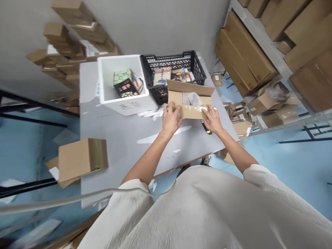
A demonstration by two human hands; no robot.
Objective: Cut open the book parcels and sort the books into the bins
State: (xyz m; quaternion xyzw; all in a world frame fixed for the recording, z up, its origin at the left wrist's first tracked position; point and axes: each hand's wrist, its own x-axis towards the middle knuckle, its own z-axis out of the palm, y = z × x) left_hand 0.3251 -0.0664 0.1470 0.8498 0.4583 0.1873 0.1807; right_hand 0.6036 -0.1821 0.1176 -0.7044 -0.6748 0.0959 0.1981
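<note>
Left hand (171, 119) and right hand (213, 120) hold cardboard box (193, 114) by near side, one at each end. Box, top open, is near right edge of worktop (121, 138). Long side runs hand to hand, roughly along far edge. Both hands equally close.

One left hand (171, 120) and one right hand (214, 121) are counted, with one open carton (190, 87), one foam box (131, 106), one crate (148, 77), one table (124, 138), one cable (116, 190) and one tool (206, 128). At least three packs (126, 88) are counted in the foam box and at least three in the crate. Stacked cartons (54, 30) at left cannot be counted exactly.
</note>
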